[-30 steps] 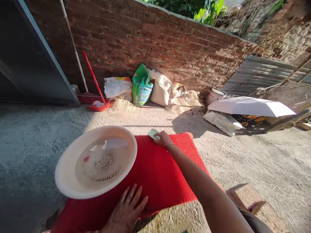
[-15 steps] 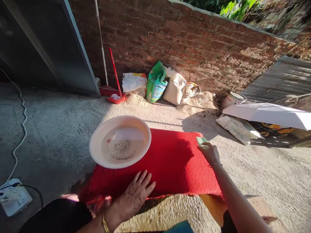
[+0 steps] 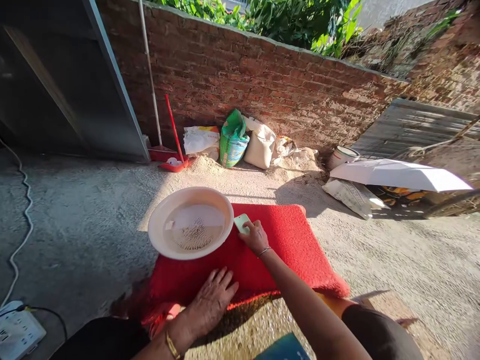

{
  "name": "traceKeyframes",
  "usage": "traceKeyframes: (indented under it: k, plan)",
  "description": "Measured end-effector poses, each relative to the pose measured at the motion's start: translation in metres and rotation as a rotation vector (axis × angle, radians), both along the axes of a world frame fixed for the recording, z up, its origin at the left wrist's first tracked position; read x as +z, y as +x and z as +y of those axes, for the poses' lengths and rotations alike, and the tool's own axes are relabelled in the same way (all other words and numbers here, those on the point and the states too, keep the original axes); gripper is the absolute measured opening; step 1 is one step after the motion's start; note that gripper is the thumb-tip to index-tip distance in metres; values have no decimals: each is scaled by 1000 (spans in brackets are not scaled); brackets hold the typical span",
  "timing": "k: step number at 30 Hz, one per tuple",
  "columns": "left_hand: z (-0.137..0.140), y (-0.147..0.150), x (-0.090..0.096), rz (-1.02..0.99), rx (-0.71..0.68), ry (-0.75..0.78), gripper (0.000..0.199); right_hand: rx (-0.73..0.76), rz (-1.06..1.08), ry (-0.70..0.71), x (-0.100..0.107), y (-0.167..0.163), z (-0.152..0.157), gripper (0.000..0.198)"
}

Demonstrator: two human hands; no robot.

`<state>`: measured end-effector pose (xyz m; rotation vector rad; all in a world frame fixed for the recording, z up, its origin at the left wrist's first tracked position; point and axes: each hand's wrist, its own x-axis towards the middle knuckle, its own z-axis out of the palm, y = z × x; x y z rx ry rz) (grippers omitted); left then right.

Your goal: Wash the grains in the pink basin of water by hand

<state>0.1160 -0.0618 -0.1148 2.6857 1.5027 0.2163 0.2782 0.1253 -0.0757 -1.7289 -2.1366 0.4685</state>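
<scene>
A red, fuzzy-textured mat point(image 3: 285, 235) lies spread out in front of me. My left hand point(image 3: 216, 296) rests on its near edge, palm down with fingers slightly apart, holding nothing. In my right hand point(image 3: 255, 238) is a pale green, flat block that looks like a bar of soap point(image 3: 243, 223), held against the mat just right of the basin. The pale plastic basin point(image 3: 154, 231) stands on the mat's far left part with clear, rippling water in it.
Along the brick wall point(image 3: 210, 70) stand a green sack point(image 3: 233, 142), a whitish sack point(image 3: 259, 147) and a red dustpan point(image 3: 176, 164). A white power strip point(image 3: 20, 327) with a cable is at lower left. Sheeting point(image 3: 397, 174) lies right. A blue object point(image 3: 282, 348) shows below.
My right hand has slid the soap left across the mat, from the right edge to beside the basin. My left hand stays at the near edge. The view has tilted up slightly.
</scene>
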Motion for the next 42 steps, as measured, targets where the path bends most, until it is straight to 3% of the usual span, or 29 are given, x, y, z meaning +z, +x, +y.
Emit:
traceKeyframes:
  k: [3, 8, 11, 14, 21, 25, 28, 33, 36, 39, 42]
  plan:
    - [-2, 1, 1, 8, -14, 0, 54, -155, -71, 0, 1, 73, 18, 34]
    - [1, 6, 7, 27, -23, -37, 41, -599, -175, -62, 10, 214, 34, 44]
    - [1, 9, 15, 33, -34, 1, 37, -723, -138, -50, 15, 250, 24, 47]
    - [0, 14, 27, 19, -94, 18, 28, -624, -26, -38, 15, 223, 2, 47]
    - [1, 20, 44, -6, -242, 70, 14, -54, -5, 14, 8, 47, -64, 31]
    - [1, 11, 47, 22, -188, 68, 12, 81, -67, 0, 9, -15, -79, 32]
    - [-1, 6, 51, 31, -171, 46, 9, 68, -146, -37, 11, -14, -72, 34]
    - [-9, 6, 49, 15, -202, 32, 8, -232, -254, -114, 20, 55, -53, 40]
    - [-15, 11, 48, 20, -234, 33, 8, -346, -167, -121, 25, 83, -56, 40]
    - [-21, 16, 50, 33, -297, 3, 6, -299, -10, -99, 23, 74, -75, 37]
    - [-26, 21, 47, 35, -355, -23, 5, -154, 61, -93, 14, 36, -104, 31]
